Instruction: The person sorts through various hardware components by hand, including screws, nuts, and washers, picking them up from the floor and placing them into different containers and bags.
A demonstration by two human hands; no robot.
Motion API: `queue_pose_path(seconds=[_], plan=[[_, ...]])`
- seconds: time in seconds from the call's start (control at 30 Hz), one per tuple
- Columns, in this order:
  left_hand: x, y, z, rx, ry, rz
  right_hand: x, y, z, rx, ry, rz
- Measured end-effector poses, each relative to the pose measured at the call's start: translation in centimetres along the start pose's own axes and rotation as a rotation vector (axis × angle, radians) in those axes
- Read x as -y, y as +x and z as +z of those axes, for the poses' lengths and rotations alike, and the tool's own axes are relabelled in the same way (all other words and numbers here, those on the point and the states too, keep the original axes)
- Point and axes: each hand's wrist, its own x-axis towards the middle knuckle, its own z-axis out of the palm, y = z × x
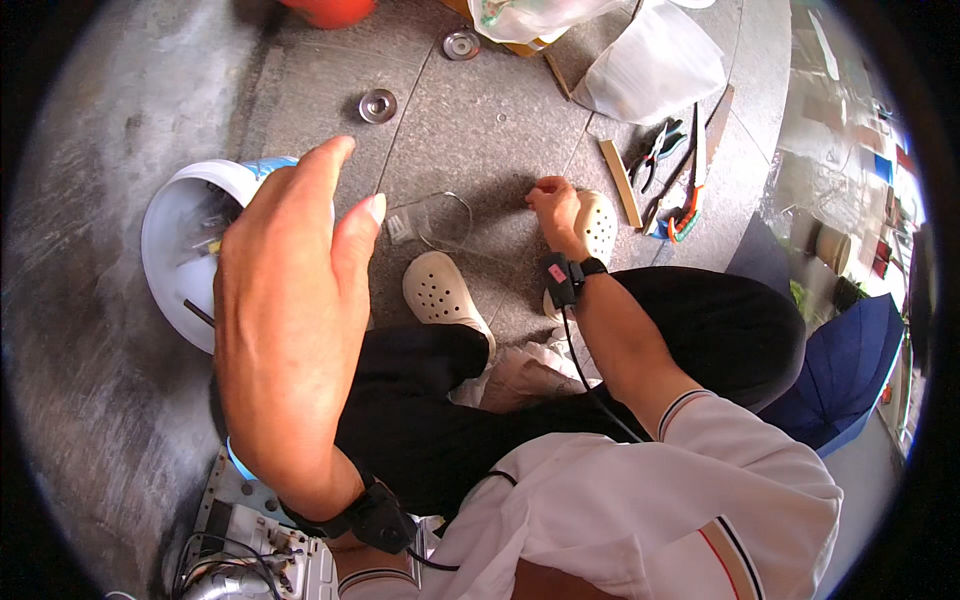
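Observation:
My left hand is raised close to the camera, fingers and thumb apart with nothing between them, partly covering a white bucket that holds small items. Beside a beige clog, my right hand is low over the tiles, fingertips bent together; whether they pinch something small cannot be seen. Between the hands, a clear plastic bag lies on the floor. Two round metal parts and a small ring are farther forward on the tiles.
Right of my right hand lie a wooden strip, pliers, orange-handled cutters and a saw blade. Plastic bags and a red container stand ahead. A blue umbrella is at right; a metal appliance with wires is at lower left.

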Motion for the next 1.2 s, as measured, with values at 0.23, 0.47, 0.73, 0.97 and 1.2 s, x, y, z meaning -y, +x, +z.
queue_pose_path(seconds=[0.23,0.47,0.73,0.97,1.2], plan=[[-0.3,0.1,0.2,-0.015,-0.010,-0.013,0.4,2.3,0.1,-0.018,-0.005,-0.268],[-0.1,0.3,0.3,0.005,-0.005,-0.040,1.0,2.1,1.8,-0.048,-0.333,-0.604],[-0.5,0.6,0.2,0.021,-0.021,-0.021,0.7,2.7,1.4,0.026,-0.425,-0.638],[-0.8,0.4,0.5,-0.012,-0.031,0.016,6.6,0.9,-2.5,0.699,0.709,0.082],[-1.3,0.3,1.0,-0.035,-0.062,0.039,15.7,-1.1,-8.1,1.044,1.031,-0.145]])
